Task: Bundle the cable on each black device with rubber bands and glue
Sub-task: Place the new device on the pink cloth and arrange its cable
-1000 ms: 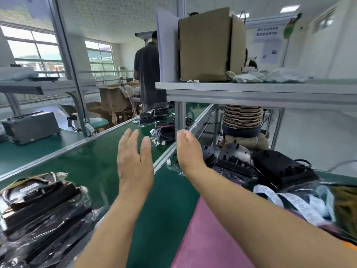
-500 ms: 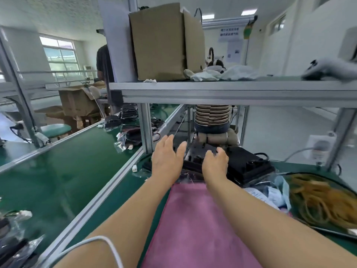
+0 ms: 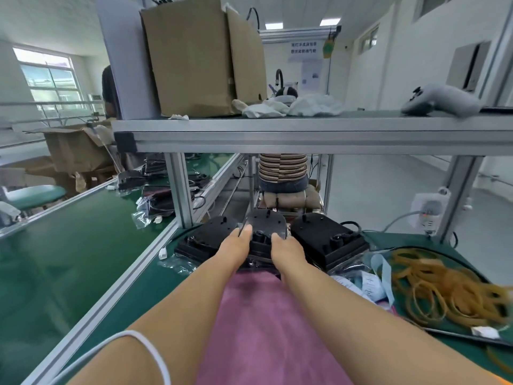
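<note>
White walls (image 3: 410,68); a window (image 3: 45,79) at left; ceiling lights (image 3: 273,25) lit; an aluminium shelf (image 3: 305,136) bearing a cardboard box (image 3: 191,59).

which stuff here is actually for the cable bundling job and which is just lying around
For the job: middle black device, left hand and right hand on it; left black device; right black device; rubber bands.
Lying about: cardboard box, white rags, grey controller.

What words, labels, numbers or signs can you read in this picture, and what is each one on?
Hanging sign at the back: two rows of blue Chinese characters, too blurred to quote.
White sheet below it: print too small to read.
Paper slips beside the rubber bands: printed lines, too small to read.
Cardboard box and black devices: no text visible.
</note>
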Tool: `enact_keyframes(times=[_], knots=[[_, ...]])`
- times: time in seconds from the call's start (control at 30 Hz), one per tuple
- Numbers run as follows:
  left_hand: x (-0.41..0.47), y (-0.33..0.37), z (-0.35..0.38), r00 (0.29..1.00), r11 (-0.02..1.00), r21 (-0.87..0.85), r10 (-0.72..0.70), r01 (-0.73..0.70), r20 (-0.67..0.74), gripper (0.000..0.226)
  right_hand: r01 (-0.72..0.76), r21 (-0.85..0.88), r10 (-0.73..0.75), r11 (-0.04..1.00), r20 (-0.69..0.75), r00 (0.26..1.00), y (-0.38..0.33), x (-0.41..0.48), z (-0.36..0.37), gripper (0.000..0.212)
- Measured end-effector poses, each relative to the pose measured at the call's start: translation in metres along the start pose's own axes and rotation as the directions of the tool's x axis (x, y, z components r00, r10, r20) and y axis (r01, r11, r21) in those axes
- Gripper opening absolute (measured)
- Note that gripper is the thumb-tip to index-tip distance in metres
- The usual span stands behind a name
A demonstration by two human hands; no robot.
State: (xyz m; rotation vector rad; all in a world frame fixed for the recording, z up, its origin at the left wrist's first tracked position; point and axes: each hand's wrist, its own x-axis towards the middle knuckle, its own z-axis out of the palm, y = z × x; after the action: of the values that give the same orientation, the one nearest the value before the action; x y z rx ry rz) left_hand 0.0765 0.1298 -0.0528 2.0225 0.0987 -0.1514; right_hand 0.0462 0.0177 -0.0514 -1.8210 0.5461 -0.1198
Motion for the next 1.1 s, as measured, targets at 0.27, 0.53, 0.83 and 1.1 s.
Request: enact_keyframes(times=[0.27, 0.53, 0.83, 1.1], knots=[[-0.019, -0.003, -0.011, 0.990, 0.960, -0.260, 0.078, -0.107, -0.121, 0.031, 0.195, -0.133, -0.197, 0.972, 0.001, 0.980, -0.010, -0.013, 0.001, 0.041], [-0.085, 0.000, -0.037, 0.942, 0.800, -0.550, 0.056, -0.240, -0.331, 0.035, 0.502, -0.048, -0.492, 0.863, 0.138, 0.859, -0.020, -0.062, -0.003, 0.032], [-0.168, -0.048, -0.037, 0.999, 0.807, -0.590, -0.022, -0.002, -0.033, 0.045, 0.439, 0.059, -0.438, 0.897, -0.025, 0.899, 0.046, -0.137, -0.046, 0.028], [-0.214, -0.074, -0.012, 0.955, 0.743, -0.616, -0.105, 0.262, 0.279, 0.060, 0.421, 0.091, -0.426, 0.902, 0.043, 0.904, 0.095, -0.170, -0.091, 0.035]])
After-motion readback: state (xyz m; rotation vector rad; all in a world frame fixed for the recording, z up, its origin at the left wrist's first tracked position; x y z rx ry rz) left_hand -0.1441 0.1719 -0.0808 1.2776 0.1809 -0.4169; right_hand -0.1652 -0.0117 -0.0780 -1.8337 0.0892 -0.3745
